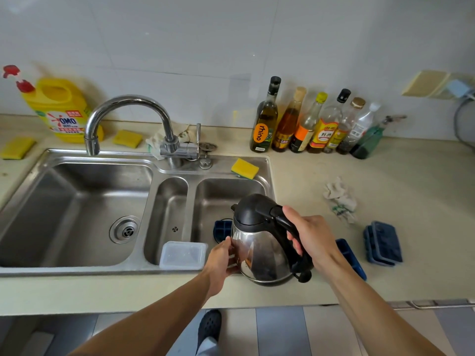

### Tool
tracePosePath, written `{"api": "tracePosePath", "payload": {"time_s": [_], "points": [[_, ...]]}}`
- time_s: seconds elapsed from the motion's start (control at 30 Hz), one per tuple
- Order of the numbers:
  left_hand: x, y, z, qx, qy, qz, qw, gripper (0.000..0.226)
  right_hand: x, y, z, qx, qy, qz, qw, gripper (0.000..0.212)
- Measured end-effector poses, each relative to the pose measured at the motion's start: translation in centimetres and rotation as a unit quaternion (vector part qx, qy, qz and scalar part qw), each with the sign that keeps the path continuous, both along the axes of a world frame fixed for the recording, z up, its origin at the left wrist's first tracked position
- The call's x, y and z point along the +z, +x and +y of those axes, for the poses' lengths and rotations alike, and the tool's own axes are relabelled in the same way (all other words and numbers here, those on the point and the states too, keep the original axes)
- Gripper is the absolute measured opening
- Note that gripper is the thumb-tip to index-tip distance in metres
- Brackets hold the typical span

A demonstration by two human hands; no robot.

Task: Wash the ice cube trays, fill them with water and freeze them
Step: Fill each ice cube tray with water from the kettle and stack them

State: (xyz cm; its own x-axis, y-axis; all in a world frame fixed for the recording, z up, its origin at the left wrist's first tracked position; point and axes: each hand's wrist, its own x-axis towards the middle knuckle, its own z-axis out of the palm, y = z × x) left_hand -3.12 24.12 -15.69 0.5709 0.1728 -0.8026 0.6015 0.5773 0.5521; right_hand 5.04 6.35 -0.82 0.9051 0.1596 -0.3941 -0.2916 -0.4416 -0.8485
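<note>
My left hand [222, 260] is pressing flat fingers against the kettle [259, 242], which is hiding most of the tray [222, 230] in the right basin [226, 194]. My right hand [312, 236] is gripping the kettle's handle, its wrist covering part of a second tray [350, 255] near the surface's [398, 201] front edge. Stacked trays [383, 244] are lying further right, open surface around them.

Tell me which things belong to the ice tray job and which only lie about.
Job: kettle; tray in the sink; tray beside the kettle; stacked trays; tap; sponges; detergent jug.
Lying about: condiment bottles; crumpled cloth; clear box.
</note>
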Motion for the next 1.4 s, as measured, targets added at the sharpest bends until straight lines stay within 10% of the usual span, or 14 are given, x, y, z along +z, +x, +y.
{"api": "tracePosePath", "payload": {"time_s": [1.4], "points": [[2.2, -0.2, -0.8, -0.011, -0.006, 0.012, 1.000, 0.037, 1.6, 0.3, -0.4, -0.004, -0.009, 0.027, 1.000, 0.060]]}}
